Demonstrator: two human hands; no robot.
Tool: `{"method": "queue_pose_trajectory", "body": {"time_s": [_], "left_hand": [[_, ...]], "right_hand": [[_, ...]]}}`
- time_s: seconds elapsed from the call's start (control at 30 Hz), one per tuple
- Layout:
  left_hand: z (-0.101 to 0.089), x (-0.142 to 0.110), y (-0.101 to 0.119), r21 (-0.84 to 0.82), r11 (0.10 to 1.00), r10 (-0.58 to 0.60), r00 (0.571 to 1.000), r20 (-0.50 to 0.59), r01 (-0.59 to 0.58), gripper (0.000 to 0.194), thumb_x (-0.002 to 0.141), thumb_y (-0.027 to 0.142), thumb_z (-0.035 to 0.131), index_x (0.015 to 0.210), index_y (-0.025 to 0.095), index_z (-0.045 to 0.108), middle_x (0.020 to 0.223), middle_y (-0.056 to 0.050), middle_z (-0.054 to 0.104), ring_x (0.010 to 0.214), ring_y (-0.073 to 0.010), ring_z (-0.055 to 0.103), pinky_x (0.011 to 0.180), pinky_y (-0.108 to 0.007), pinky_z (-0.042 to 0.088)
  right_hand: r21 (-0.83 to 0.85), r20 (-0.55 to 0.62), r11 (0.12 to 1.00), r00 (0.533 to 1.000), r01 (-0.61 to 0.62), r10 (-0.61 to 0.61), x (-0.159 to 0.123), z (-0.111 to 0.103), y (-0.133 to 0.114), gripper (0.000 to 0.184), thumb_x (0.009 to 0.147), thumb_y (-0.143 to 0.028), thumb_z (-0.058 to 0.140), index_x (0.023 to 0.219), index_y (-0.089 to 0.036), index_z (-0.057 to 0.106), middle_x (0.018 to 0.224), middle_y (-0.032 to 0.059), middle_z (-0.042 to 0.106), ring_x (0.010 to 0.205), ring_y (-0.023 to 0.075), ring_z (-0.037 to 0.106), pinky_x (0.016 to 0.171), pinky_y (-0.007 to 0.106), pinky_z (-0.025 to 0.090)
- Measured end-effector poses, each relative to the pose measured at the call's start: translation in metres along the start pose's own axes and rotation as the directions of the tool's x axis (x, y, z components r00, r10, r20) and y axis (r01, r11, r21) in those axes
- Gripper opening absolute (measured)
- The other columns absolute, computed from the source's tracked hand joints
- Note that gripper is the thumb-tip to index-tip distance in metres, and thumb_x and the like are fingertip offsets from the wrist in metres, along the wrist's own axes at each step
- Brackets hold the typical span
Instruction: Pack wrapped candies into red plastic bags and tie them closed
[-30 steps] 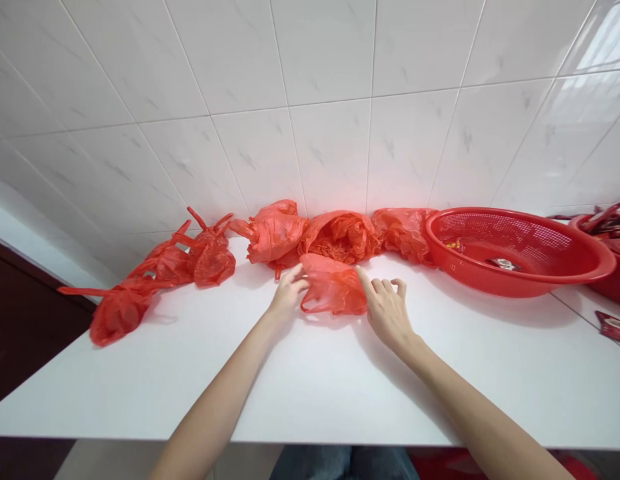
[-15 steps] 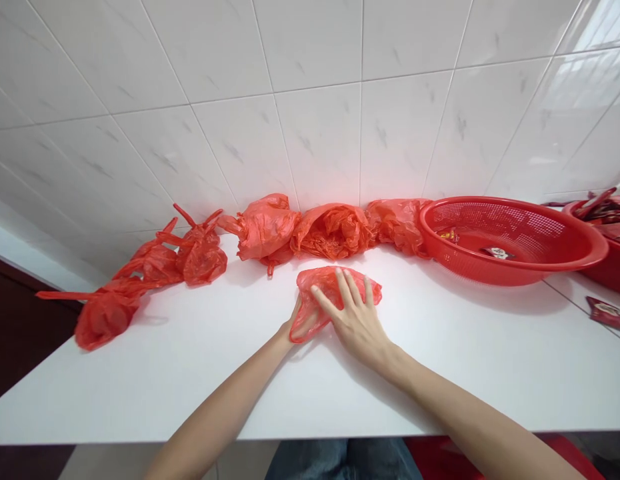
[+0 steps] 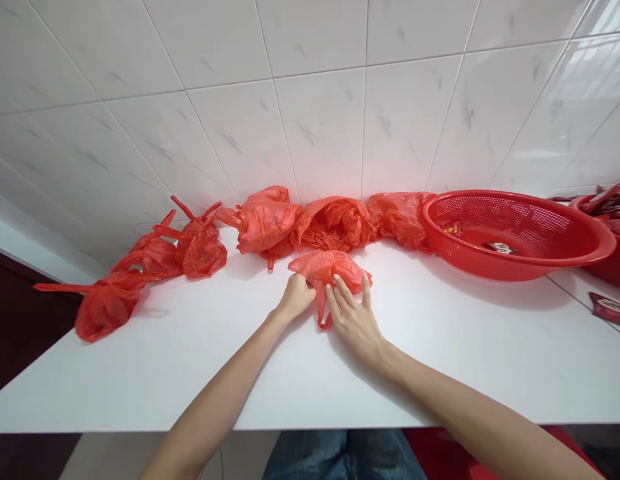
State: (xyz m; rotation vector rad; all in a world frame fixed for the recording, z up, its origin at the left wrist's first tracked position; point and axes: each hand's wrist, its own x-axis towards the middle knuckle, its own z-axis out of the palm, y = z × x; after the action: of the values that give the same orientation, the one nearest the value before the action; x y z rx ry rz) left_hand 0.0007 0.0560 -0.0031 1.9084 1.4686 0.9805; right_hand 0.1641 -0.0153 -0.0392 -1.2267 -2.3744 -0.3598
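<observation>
A small red plastic bag [image 3: 326, 269] lies crumpled on the white counter [image 3: 250, 373] in front of me. My left hand [image 3: 296, 298] is closed, pinching the bag's left edge. My right hand [image 3: 351, 317] rests on the bag's right side with fingers stretched out and pressed flat on the plastic. A thin strip of the bag hangs down between the two hands.
Several other red plastic bags [image 3: 263, 220] lie in a row along the tiled wall, some knotted at the far left [image 3: 107, 303]. A red perforated basket [image 3: 515, 233] with small packets stands at the right, a second red basket [image 3: 615, 257] behind it. A loose packet [image 3: 610, 309] lies nearby.
The bag has been bunched smaller. My right hand slid from the bag's top to its right side, and my left hand moved up from under it to pinch its left edge.
</observation>
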Motion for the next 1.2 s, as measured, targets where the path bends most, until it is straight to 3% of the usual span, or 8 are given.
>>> {"method": "queue_pose_trajectory", "body": {"time_s": [0.2,0.47,0.57,0.67,0.8,0.93,1.07,1.2], "left_hand": [[-0.026,0.007,-0.004,0.09,0.991,0.122,0.955,-0.269,-0.101,0.012,0.072,0.023,0.069,0.084,0.02,0.067,0.091,-0.006,0.07,0.089,-0.0245,0.066,0.084,-0.035,0.053],[-0.078,0.018,-0.032,0.334,0.943,0.187,0.845,-0.502,-0.01,0.019,0.071,0.002,0.059,0.078,0.02,0.057,0.093,-0.005,0.05,0.1,-0.029,0.058,0.099,-0.046,0.046],[-0.081,0.017,-0.034,0.387,0.922,0.21,0.846,-0.491,-0.004,0.021,0.071,-0.001,0.057,0.079,0.019,0.056,0.1,-0.006,0.052,0.106,-0.0314,0.056,0.103,-0.048,0.043],[-0.072,0.015,-0.031,0.421,0.907,0.197,0.876,-0.44,0.007,0.021,0.069,0.0,0.059,0.08,0.018,0.058,0.1,-0.008,0.055,0.105,-0.0312,0.058,0.101,-0.049,0.046],[-0.048,0.011,-0.02,0.47,0.882,0.228,0.913,-0.339,-0.046,0.018,0.073,0.004,0.061,0.084,0.018,0.065,0.097,-0.008,0.06,0.101,-0.0292,0.059,0.093,-0.046,0.05],[-0.03,0.003,-0.007,0.519,0.849,0.262,0.932,-0.251,-0.098,0.021,0.077,0.009,0.061,0.092,0.019,0.071,0.096,-0.008,0.061,0.096,-0.0279,0.061,0.088,-0.043,0.051],[-0.027,-0.001,-0.001,0.489,0.855,0.306,0.929,-0.208,-0.172,0.034,0.077,0.003,0.056,0.099,0.021,0.074,0.094,-0.006,0.061,0.097,-0.0259,0.061,0.092,-0.042,0.05],[-0.03,-0.001,-0.003,0.42,0.887,0.294,0.936,-0.194,-0.192,0.04,0.07,-0.004,0.051,0.089,0.021,0.075,0.088,-0.005,0.057,0.091,-0.024,0.06,0.087,-0.039,0.051]], "right_hand": [[-0.027,0.075,0.986,0.983,-0.166,0.167,0.001,-0.008,0.008,0.062,0.089,-0.001,0.037,0.151,0.001,0.041,0.155,0.0274,0.039,0.151,0.0355,0.027,0.117,0.075,-0.001],[-0.054,0.105,0.925,0.919,-0.377,0.381,0.004,-0.009,0.016,0.068,0.092,-0.023,0.051,0.151,0.007,0.035,0.156,0.0338,0.031,0.151,0.0458,0.022,0.111,0.081,0.0],[-0.053,0.124,0.909,0.9,-0.414,0.418,0.006,-0.011,0.016,0.072,0.092,-0.028,0.056,0.152,0.005,0.035,0.157,0.0342,0.03,0.149,0.0509,0.02,0.11,0.081,0.003],[-0.032,0.087,0.923,0.919,-0.383,0.385,0.008,-0.017,0.017,0.076,0.091,-0.03,0.061,0.156,-0.003,0.032,0.16,0.0331,0.025,0.15,0.0501,0.018,0.113,0.078,0.006],[0.023,-0.031,0.985,0.985,-0.169,0.169,0.009,-0.024,0.014,0.076,0.092,-0.033,0.063,0.159,-0.021,0.029,0.166,0.0243,0.015,0.154,0.0447,0.008,0.115,0.074,0.009],[0.043,-0.082,0.999,0.997,-0.003,0.007,0.006,-0.017,0.01,0.056,0.096,-0.047,0.058,0.15,-0.034,0.047,0.167,0.0167,0.018,0.153,0.0453,0.006,0.113,0.076,0.006],[0.024,-0.085,0.989,0.985,-0.147,0.149,0.006,-0.007,0.013,0.048,0.098,-0.053,0.054,0.14,-0.03,0.058,0.166,0.0175,0.024,0.152,0.0452,0.013,0.114,0.075,0.007],[-0.029,-0.01,0.936,0.937,-0.35,0.35,0.01,-0.009,0.026,0.049,0.098,-0.054,0.052,0.138,-0.027,0.061,0.164,0.0214,0.026,0.149,0.0501,0.018,0.11,0.078,0.009]]}}
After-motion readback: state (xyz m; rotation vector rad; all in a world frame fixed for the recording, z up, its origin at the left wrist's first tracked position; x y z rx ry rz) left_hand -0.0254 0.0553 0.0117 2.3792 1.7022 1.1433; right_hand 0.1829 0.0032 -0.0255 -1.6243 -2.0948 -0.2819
